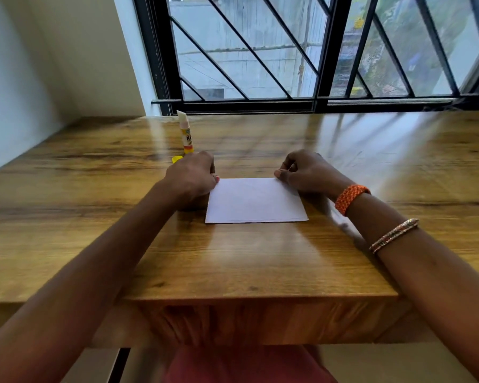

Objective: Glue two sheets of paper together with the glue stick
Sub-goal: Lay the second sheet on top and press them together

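A white sheet of paper (256, 201) lies flat on the wooden table (260, 261); a thin line near its front edge suggests a second sheet stacked under it. My left hand (194, 178) rests at the paper's far left corner, fingers curled, thumb touching the edge. My right hand (306, 172) pinches the far right corner with its fingertips. The glue stick (186, 132) stands upright and uncapped behind my left hand. Its yellow cap (176, 159) lies beside it, partly hidden by that hand.
A black-framed window with a diagonal grille (302, 51) runs along the table's far edge. A white wall (39, 64) closes the left side. The table's front edge (260, 298) is near my body.
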`<state>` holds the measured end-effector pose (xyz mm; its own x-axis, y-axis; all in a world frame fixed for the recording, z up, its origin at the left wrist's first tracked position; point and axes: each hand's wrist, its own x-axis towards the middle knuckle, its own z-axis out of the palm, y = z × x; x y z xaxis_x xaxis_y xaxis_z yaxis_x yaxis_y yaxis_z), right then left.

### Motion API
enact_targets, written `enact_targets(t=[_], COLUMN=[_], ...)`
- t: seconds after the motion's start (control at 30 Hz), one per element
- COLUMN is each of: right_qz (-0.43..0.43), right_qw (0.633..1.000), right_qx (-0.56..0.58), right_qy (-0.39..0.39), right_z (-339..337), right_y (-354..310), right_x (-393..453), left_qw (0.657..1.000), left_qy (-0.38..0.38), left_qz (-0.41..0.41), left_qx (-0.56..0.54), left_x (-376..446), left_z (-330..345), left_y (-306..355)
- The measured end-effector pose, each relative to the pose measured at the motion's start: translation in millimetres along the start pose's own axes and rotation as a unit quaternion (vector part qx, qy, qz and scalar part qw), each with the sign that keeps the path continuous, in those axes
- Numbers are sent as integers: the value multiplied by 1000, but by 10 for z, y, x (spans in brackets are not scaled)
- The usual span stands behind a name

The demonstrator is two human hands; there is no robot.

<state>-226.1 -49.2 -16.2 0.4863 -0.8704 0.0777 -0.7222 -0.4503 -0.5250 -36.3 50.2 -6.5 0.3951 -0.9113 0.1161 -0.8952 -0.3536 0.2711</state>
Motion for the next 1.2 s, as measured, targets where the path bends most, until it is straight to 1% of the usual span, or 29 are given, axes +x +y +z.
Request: enact_targets(t=[0.1,0.17,0.23,0.27,0.33,0.4,0.43,0.5,0.6,0.7,0.8,0.87,0.9,0.93,0.97,1.03,1.07,1.1,1.13,1.2], right_qz=[-15,-25,-51,-73,-114,-135,-133,-112,-61,-19,15,22,26,31,40,61,67,70,70,67], right_qw=[1000,999,997,995,987,983,983,984,984,982,970,961,957,951,945,939,940,945,953,976], right_qx=[-12,-9,30,63,111,114,109,117,154,183,240,276,289,299,308,291,267,243,217,147], right_qy=[0,23,40,35,-5,-51,-64,-69,-63,-44,-30,6,34,67,104,174,199,210,199,147], right_z=[-15,-25,-30,-35,-75,-123,-148,-220,-371,-499,-530,-516,-497,-470,-437,-381,-370,-375,-390,-430], right_y=[7,21,-12,-63,-202,-326,-363,-371,-237,-99,-69,-69,-67,-64,-64,-90,-105,-107,-95,-59], right_x=[25,33,3,-28,-97,-133,-141,-149,-185,-217,-232,-240,-244,-241,-230,-228,-244,-275,-323,-474], left_qw=[999,998,991,981,943,910,902,897,892,875,858,852,850,845,832,777,749,734,734,758], left_qy=[15,17,13,6,-1,13,27,71,129,158,204,217,196,158,105,-2,-45,-75,-89,-81], left_qz=[-17,-3,25,41,71,93,101,105,80,35,3,-9,-13,-20,-29,-43,-42,-38,-37,-27], left_qx=[-28,-54,-128,-190,-324,-403,-418,-424,-426,-457,-472,-476,-488,-511,-544,-628,-660,-674,-672,-647], left_x=[23,19,-3,-41,-130,-181,-193,-197,-174,-124,-114,-151,-177,-213,-245,-310,-340,-363,-392,-469], left_z=[29,23,5,-14,-73,-126,-143,-160,-129,-103,-97,-60,-30,-9,6,1,-5,-6,-1,23], left_y=[19,64,112,132,177,210,218,216,140,92,103,142,176,226,278,362,396,428,469,583])
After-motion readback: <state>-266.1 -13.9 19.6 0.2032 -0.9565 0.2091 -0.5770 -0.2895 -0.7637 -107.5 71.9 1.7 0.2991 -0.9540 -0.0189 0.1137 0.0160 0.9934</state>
